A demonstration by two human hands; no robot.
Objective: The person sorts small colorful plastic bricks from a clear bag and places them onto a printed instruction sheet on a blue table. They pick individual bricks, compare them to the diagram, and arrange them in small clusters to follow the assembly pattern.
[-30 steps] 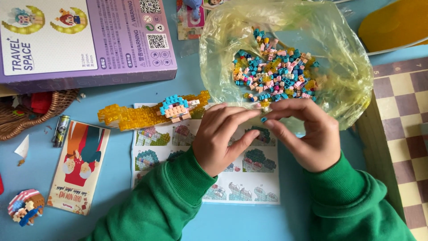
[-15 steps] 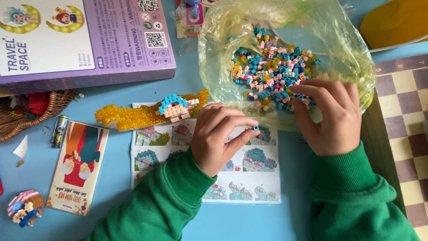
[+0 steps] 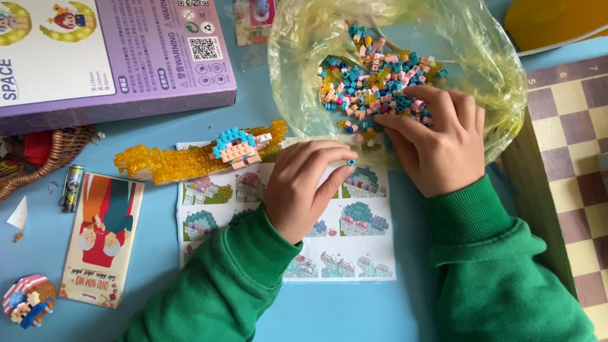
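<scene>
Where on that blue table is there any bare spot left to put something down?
Bare blue table shows along the near edge, below the instruction sheet between the two green sleeves. A smaller strip lies between the purple box and the yellow brick model. It is crowded around the bag of bricks, where the right hand digs and the left hand holds a tiny brick.

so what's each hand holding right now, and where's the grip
The left hand pinches a tiny blue brick by its sides between fingertips. The right hand rests on the loose bricks; any hold is hidden.
</scene>
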